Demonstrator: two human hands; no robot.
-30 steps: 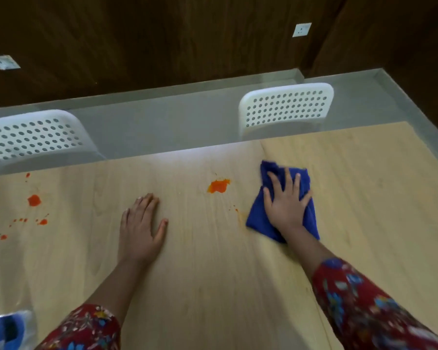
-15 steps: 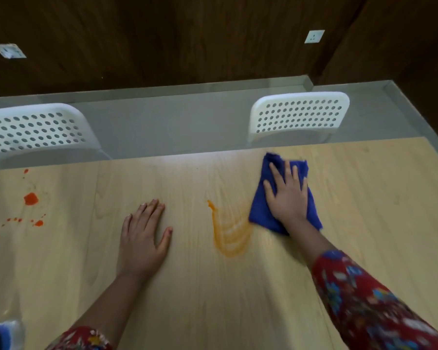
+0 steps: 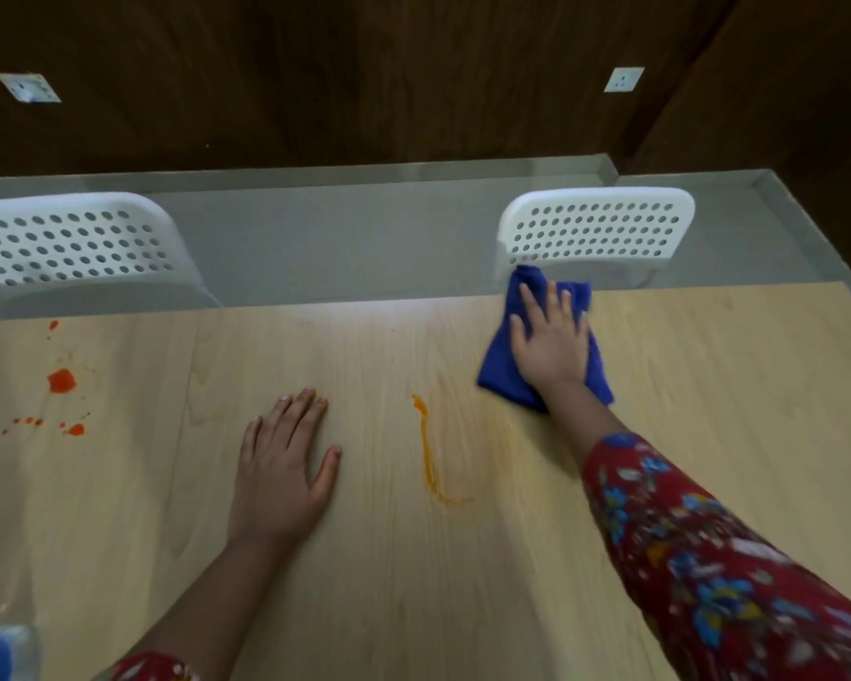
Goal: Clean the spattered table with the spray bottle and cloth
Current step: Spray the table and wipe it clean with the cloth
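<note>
My right hand presses flat, fingers spread, on a folded blue cloth near the far edge of the light wooden table. Left of the cloth runs a thin orange smear down the wood. My left hand rests flat on the table, left of the smear, holding nothing. Orange-red spatters and several smaller drops dot the table's far left. A corner of the spray bottle shows at the bottom left edge, mostly cut off.
Two white perforated chair backs stand behind the table, the left chair and the right chair just beyond the cloth. Grey floor and a dark wooden wall with two sockets lie behind them.
My right hand swept the cloth over the orange blob, then pushed it up and right toward the far edge, leaving a thin orange streak. My left hand stayed put.
</note>
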